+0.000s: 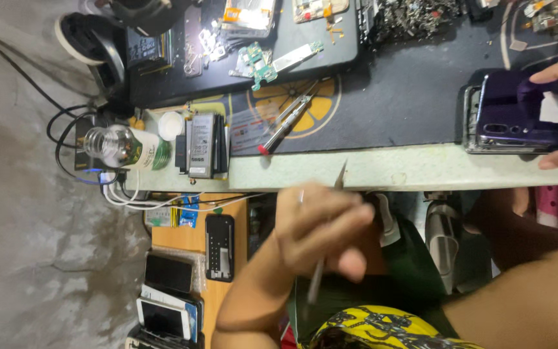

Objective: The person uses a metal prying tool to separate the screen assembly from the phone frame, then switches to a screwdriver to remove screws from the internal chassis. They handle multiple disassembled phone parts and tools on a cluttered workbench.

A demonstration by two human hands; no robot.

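- A phone (pixel 515 119) lies on the workbench (pixel 408 171) edge at frame right.
- A screwdriver (pixel 285 126) lies on the mat (pixel 395 97) at mid-frame.
- A bottle (pixel 124 147) lies beside a battery (pixel 201 145), frame left.

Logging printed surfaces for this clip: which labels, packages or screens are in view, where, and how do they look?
Bottle: lying on the bench's left end, clear, with a green and white label.
Battery: beside the bottle, grey rectangular label.
Phones: stacked lower left, screens dark or pale.
Blue packet: small, under the bench edge.
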